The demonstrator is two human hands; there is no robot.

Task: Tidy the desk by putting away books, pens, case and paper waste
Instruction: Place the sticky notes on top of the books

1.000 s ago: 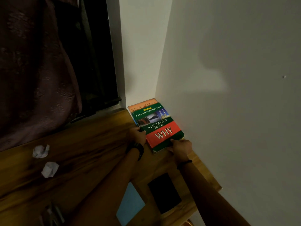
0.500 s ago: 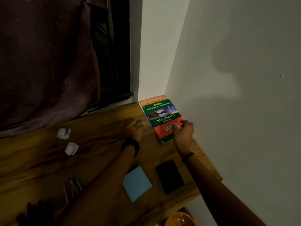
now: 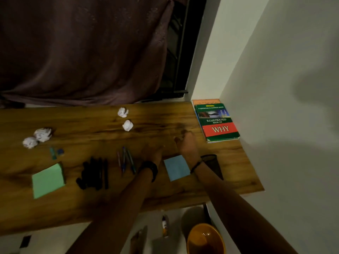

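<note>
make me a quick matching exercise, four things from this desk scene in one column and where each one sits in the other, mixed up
Things
1 WHY book
2 orange bin
3 green pad
4 blue pad

Places
A on the floor below the desk
B between the wrists of the left hand and right hand
C left part of the desk, near its front edge
D far right corner, against the wall

Pairs: 1-D, 2-A, 3-C, 4-B

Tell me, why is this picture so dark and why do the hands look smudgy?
Head view: dim room, the wall brightest, with a soft shadow on it; left hand and right hand are blurred; the book title stays readable; the black pens are hard to make out.
</note>
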